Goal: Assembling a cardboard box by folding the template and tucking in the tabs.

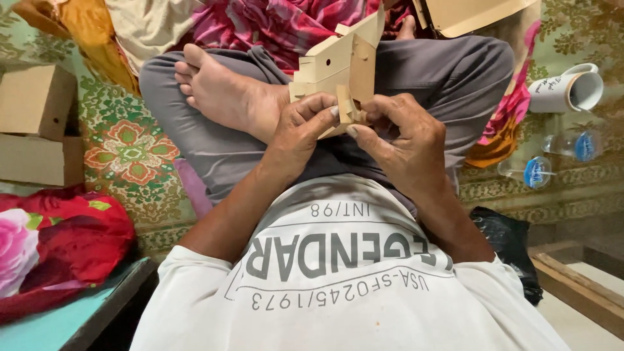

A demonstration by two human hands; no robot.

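Both hands meet over the lap: the left hand [300, 127] and the right hand [398, 140] each pinch the lower edge of a half-folded brown cardboard box blank [341, 68], thumbs and forefingers pressed together on a small tab at its bottom corner. Neither hand is spread; the remaining fingers curl under the card. The cardboard piece stands almost upright just above and beyond the knuckles, its long axis running away from the body towards the crossed legs, with loose flaps jutting up at the far end. The two hands sit about equally near to it, the left on the near-left face, the right wrapping the near-right side.

Behind the card lies a bare foot [224, 91] resting on grey trousers [448, 71], close enough that the box's lower left corner sits just beside it. Another flat cardboard sheet [468, 13] lies further off at the top. To the left, well apart, finished brown cardboard boxes [36, 123] are stacked on the patterned green floor mat [130, 149], near a red floral cloth [58, 240]. On the right lie a white mug on its side [569, 91], clear plastic bottles with blue labels [543, 170] and a black plastic bag [510, 244]. Nothing stands between the hands and the card.
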